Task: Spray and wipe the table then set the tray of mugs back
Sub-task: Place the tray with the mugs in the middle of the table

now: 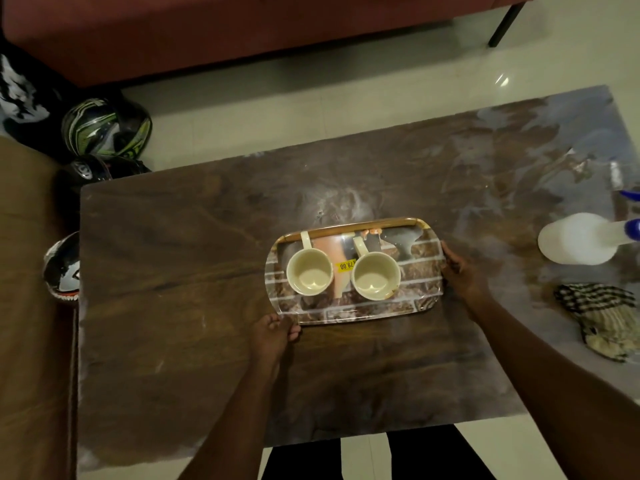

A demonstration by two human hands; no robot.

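Note:
A brick-patterned tray [367,311] sits near the middle of the brown marbled table [180,306]. Two cream mugs stand upright on it, one on the left [309,271] and one on the right [375,276], handles pointing away from me. My left hand [273,336] grips the tray's near-left corner. My right hand [462,270] holds the tray's right edge. A white spray bottle [578,239] with a blue head lies at the table's right edge. A checked cloth [602,318] is bunched near it.
Several helmets [105,128] lie on the floor past the table's left end. A red sofa [221,32] runs along the far side. A brown seat [27,306] borders the table on the left. Pale tiled floor surrounds the table.

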